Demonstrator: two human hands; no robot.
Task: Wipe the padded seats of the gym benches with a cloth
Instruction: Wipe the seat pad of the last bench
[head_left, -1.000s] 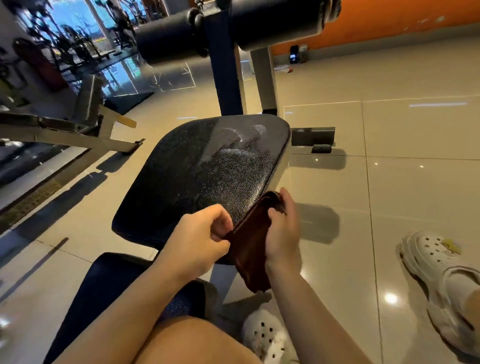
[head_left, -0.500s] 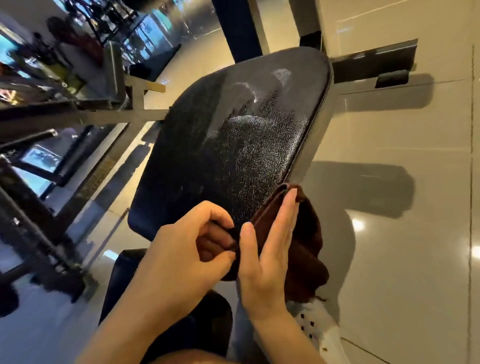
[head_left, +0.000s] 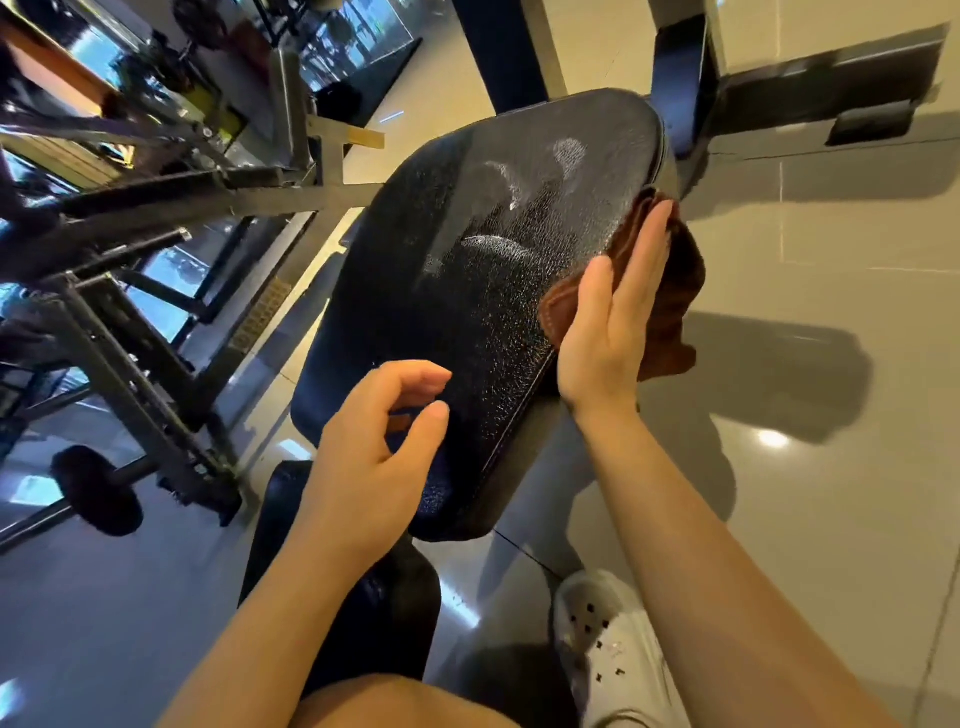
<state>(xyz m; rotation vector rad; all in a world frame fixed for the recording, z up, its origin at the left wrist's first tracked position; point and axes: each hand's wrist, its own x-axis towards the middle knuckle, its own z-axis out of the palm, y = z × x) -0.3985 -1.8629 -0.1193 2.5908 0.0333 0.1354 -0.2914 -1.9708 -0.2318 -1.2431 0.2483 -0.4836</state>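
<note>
Now the left hand (head_left: 374, 457) is hanging open, having released the brown cloth (head_left: 670, 291); the flat right hand (head_left: 608, 322) is pressing it against the padded seat (head_left: 467, 312) edge, wiping alone.

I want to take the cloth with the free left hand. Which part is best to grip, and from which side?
Grip the cloth by the loose folds hanging past the seat's right edge, coming from the floor side. The right hand presses the rest flat against that edge; only the overhang is free.
</note>
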